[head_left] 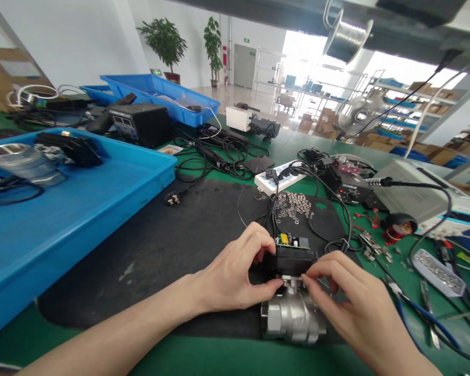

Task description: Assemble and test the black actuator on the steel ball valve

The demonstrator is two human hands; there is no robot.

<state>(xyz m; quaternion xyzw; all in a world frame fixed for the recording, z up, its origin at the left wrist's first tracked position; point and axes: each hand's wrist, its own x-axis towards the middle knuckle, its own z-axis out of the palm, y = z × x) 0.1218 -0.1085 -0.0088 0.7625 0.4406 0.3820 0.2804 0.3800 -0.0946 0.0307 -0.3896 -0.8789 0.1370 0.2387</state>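
Observation:
A metal ball valve [293, 316] lies on the black mat in front of me. On its neck sits a black actuator housing [293, 259], its top uncovered to show a circuit board with a yellow component [284, 239]. My left hand [238, 269] grips the housing from the left, fingers curled at its far side and thumb against the mounting flange [292, 280]. At the right end of that flange, my right hand [348, 297] pinches thumb and forefinger together. Whatever is between those fingertips is too small to make out.
A blue tray [141, 180] at left holds another valve [25, 162]. Many small metal rings [295, 206] lie beyond the housing, near a white power strip [280, 180]. Cables, tweezers [430, 313] and a white tray of small parts [438, 271] are at right.

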